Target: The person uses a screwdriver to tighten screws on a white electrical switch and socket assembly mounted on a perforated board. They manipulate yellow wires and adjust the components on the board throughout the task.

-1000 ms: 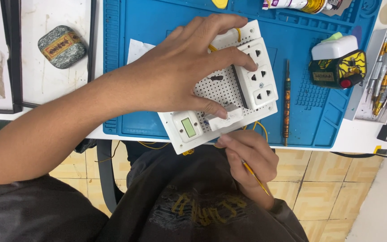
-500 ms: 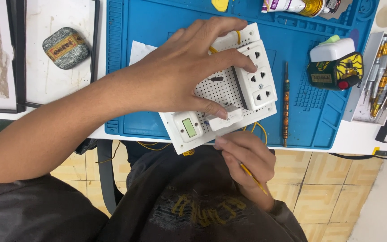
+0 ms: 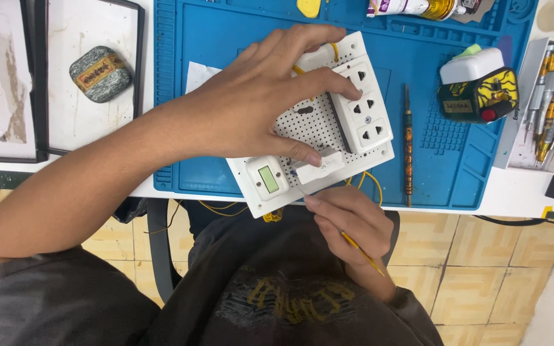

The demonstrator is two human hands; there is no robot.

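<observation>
A white perforated board [image 3: 309, 125] with a block of sockets [image 3: 363, 106] and a small module with a green window [image 3: 268, 178] lies on a blue mat [image 3: 226, 38]. My left hand [image 3: 261, 99] rests spread on the board, thumb pressing a small white part [image 3: 320, 168] at its near edge. Below the table edge, my right hand [image 3: 347, 221] grips a thin yellow-handled tool [image 3: 361, 252], its tip at the board's near edge. Yellow wires [image 3: 370, 181] hang from under the board.
A screwdriver [image 3: 408, 144] lies right of the board. A yellow-black tape measure [image 3: 479, 90] and a tray of tools [image 3: 553, 96] sit at right. A grey stone-like object [image 3: 100, 72] rests on a white sheet at left. Tubes lie at the top.
The view has shifted slightly. Both hands stay in place on the board and the tool.
</observation>
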